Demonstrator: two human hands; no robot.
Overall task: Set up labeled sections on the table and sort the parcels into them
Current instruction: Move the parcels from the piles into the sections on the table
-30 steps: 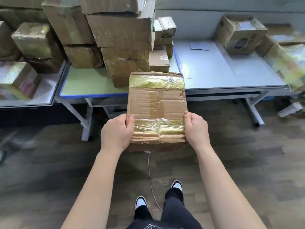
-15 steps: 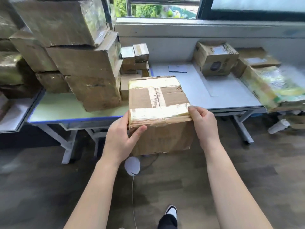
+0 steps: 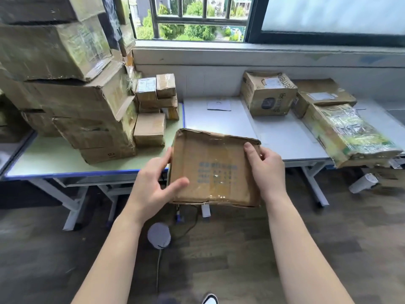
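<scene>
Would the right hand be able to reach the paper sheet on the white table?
Probably not yet: right hand and left hand both grip the cardboard parcel, though nothing covers the paper sheet.

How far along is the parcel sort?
Looks done: one paper label and three parcels sit on the white table. In hand: left hand and right hand grip a cardboard parcel in front of the tables. Left: the tall parcel stack on the green table.

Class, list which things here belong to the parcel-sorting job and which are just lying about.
Job: held parcel, gripped by left hand and right hand; parcel stack on green table; paper sheet and parcels on white table.
Lying about: round white device and white cylinder, both on floor.
</scene>
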